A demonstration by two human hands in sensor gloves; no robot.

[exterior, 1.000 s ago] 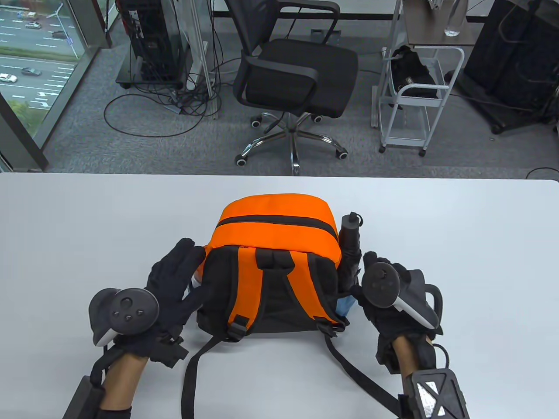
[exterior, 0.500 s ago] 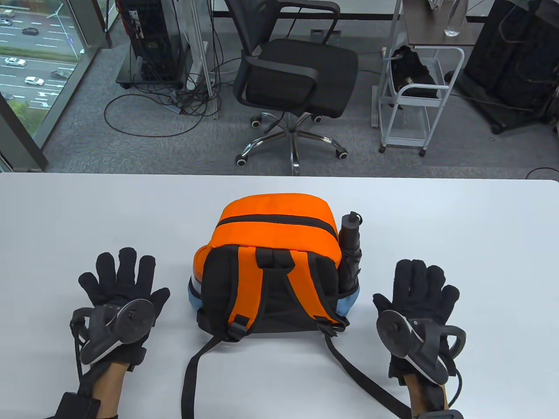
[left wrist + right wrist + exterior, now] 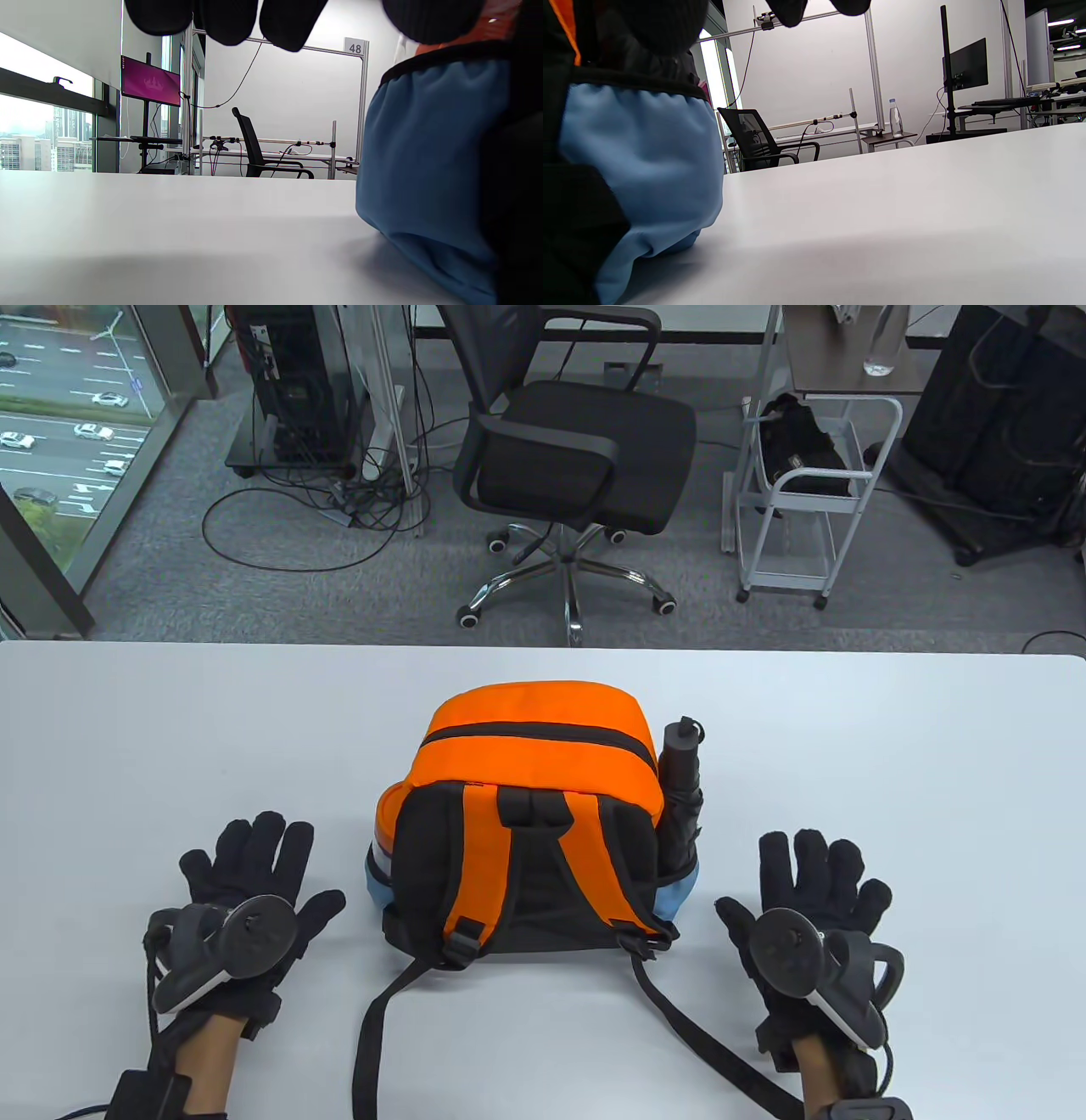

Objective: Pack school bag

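Observation:
An orange, black and blue school bag (image 3: pixel 526 814) lies in the middle of the white table (image 3: pixel 170 729), straps side up, its main zipper shut. A black folded umbrella (image 3: pixel 681 789) stands in its right side pocket. My left hand (image 3: pixel 246 869) rests flat on the table left of the bag, fingers spread, holding nothing. My right hand (image 3: pixel 814 882) rests flat right of the bag, fingers spread, empty. The bag's blue side pocket fills the right of the left wrist view (image 3: pixel 424 169) and the left of the right wrist view (image 3: pixel 640 169).
The bag's two black straps (image 3: pixel 373 1035) trail toward the table's near edge between my hands. Beyond the far edge stand an office chair (image 3: pixel 568 449) and a white cart (image 3: pixel 806 492) on the floor.
Both hands have let go of the bag's sides and pulled back and outward to lie flat on the table. The bag and umbrella have not moved.

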